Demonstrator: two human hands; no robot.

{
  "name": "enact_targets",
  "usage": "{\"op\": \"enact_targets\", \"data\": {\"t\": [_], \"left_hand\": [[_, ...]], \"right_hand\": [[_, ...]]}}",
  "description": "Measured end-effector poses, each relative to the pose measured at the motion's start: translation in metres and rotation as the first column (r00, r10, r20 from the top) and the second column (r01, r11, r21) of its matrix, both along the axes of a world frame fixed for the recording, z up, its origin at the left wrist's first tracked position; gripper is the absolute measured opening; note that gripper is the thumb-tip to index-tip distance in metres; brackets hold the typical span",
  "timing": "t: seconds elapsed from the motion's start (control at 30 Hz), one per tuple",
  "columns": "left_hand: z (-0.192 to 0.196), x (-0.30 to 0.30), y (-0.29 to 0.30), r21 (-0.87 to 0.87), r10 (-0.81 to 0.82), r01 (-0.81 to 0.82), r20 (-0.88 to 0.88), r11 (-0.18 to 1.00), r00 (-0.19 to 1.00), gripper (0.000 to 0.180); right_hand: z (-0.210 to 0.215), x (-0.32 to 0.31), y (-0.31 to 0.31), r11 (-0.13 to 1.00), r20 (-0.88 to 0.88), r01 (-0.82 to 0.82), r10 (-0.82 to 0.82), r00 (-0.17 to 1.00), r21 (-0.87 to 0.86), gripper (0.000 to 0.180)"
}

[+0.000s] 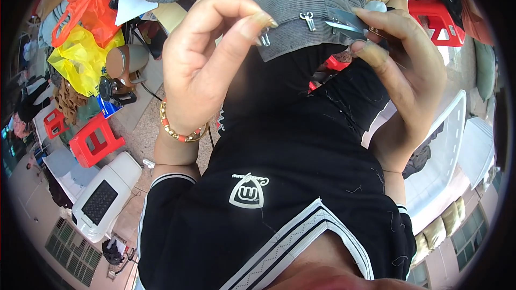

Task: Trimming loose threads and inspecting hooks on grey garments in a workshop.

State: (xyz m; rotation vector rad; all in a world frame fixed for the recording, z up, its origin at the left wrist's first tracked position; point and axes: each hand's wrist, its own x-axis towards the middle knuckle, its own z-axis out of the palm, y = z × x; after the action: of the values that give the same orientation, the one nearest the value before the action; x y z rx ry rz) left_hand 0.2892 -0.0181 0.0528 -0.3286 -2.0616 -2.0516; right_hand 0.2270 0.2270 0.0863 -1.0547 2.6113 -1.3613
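Note:
A grey corduroy garment (285,0) lies in front of me, its near edge over my lap. Two small silver metal fittings show along that edge: one metal fitting (307,20) lies in the middle, and a second fitting (265,38) is just under the fingertips of my left hand (207,56). That hand is closed in a pinch; what sits between thumb and finger is too small to make out. My right hand (406,62) grips small metal thread snips (346,28), blades pointing left over the garment's right part. The blades look slightly apart.
To the left are a yellow plastic bag (80,56), an orange-red bag (88,8), a red stool (95,138) and a white machine (107,198). A second red stool (438,19) stands at far right, above a white tabletop (441,161).

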Motion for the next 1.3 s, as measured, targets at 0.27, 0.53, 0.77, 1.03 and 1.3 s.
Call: {"op": "enact_targets", "data": {"t": [0.27,0.53,0.77,1.03,1.3], "left_hand": [[0.008,-0.004,0.007,0.008,-0.022,0.022,0.01,1.0,1.0,0.009],[0.016,-0.005,0.013,-0.034,0.025,-0.024,0.017,0.999,1.0,0.008],[0.018,-0.004,0.017,-0.061,-0.007,0.007,0.008,0.998,1.0,0.009],[0.009,-0.008,0.017,-0.621,0.05,-0.298,-0.384,0.725,0.922,0.037],[-0.011,0.002,-0.011,-0.658,0.019,-0.389,-0.495,0.644,0.869,0.037]], "right_hand": [[-0.026,-0.017,-0.001,0.99,-0.062,-0.101,0.095,0.993,-0.094,0.034],[-0.036,-0.023,-0.01,0.956,-0.196,-0.213,0.173,0.965,-0.202,0.036],[-0.036,-0.021,-0.015,0.965,-0.2,-0.183,0.144,0.969,-0.191,0.031],[-0.052,-0.02,-0.007,0.905,0.008,0.016,-0.014,1.0,-0.426,0.024],[-0.058,-0.018,0.001,0.941,0.13,0.013,0.033,0.991,-0.338,0.027]]}}
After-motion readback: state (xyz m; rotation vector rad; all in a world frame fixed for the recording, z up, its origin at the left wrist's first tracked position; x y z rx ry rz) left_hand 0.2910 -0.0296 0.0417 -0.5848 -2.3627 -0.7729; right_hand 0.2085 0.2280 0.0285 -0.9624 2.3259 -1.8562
